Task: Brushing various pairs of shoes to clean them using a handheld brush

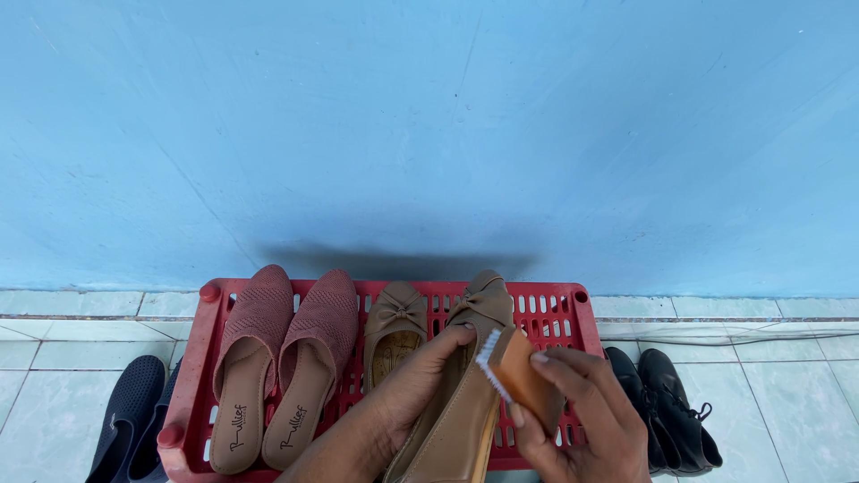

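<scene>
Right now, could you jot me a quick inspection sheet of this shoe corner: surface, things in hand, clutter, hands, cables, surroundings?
Surface: red slotted plastic rack on pale floor tiles.
Things in hand: tan bow flat, lifted and tilted over the rack; wooden brush, white bristles toward the shoe.
Clutter: pink knit mules and a second tan flat on the rack; dark mesh shoes on the floor at left, black lace-up shoes at right.
Hands: left hand grips the flat; right hand holds the brush.
Cables: one thin wire along the tiles at right.
Surroundings: blue painted wall.
</scene>
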